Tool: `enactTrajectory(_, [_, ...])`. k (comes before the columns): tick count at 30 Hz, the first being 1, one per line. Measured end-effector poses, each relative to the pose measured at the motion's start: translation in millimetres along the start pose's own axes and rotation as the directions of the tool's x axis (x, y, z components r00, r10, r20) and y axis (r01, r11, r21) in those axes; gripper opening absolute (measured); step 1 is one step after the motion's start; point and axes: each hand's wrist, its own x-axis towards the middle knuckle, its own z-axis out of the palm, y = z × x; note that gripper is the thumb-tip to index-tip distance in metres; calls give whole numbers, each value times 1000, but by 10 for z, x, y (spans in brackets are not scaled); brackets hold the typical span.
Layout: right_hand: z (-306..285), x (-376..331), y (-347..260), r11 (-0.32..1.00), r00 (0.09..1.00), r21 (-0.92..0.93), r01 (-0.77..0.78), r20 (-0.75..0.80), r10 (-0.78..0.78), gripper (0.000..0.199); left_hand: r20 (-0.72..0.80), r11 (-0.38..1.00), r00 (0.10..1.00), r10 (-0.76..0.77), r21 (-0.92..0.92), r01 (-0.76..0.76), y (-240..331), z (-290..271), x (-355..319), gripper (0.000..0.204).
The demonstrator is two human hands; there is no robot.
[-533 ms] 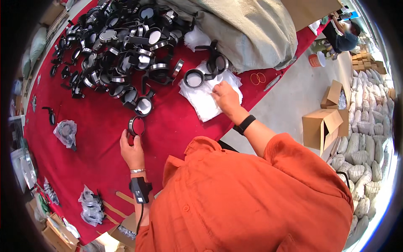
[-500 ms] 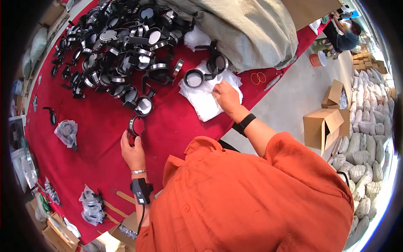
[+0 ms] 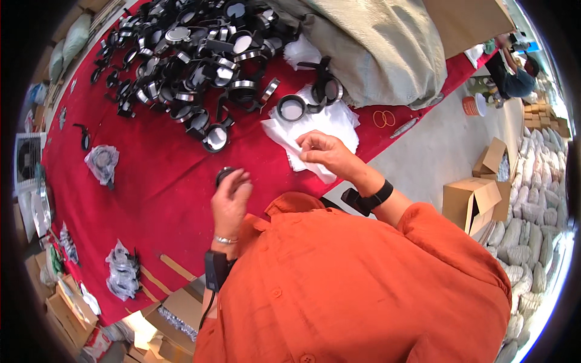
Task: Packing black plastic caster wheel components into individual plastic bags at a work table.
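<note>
My left hand (image 3: 229,209) is over the red cloth, its fingers closed round a black round ring-like part (image 3: 223,175). Most of that part is hidden behind the fingers, and the hand is slightly blurred. My right hand (image 3: 331,155) pinches the near edge of a thin white plastic bag (image 3: 284,134) from a flat stack. On the far part of the stack rests a pair of joined round black parts (image 3: 292,108) with pale discs. A single round part with a silvery disc (image 3: 215,138) lies beyond my left hand, at the near edge of a pile.
The large pile of black and silver round parts (image 3: 181,66) covers the far left of the red-clothed table (image 3: 163,212). A big woven sack (image 3: 387,54) stands behind the bags. Rubber bands (image 3: 384,118) lie to the right. Cardboard boxes (image 3: 469,202) and a person (image 3: 517,78) are beyond the table.
My left hand has lifted the round part and brought it rightward, toward me. My right hand has pulled a bag's edge toward me from the stack. The view has shifted slightly.
</note>
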Motion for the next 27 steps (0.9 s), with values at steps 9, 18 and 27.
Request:
enactTrajectory(9, [600,138,-290,838,867,-263,478,291,-404,10,-2,906,1000,20,-423,-19,-83,66,2,10])
enactTrajectory(18, [854,322,250,958,951,-267,104,309,-17,14,-127,798,958,-258,-587,137,-335,84,-202,15])
enactTrajectory(27, [348,595,536,250,990,-959,134,121,-66,36,-191,797,905,-380,-564,215,-307,-45,-487,16])
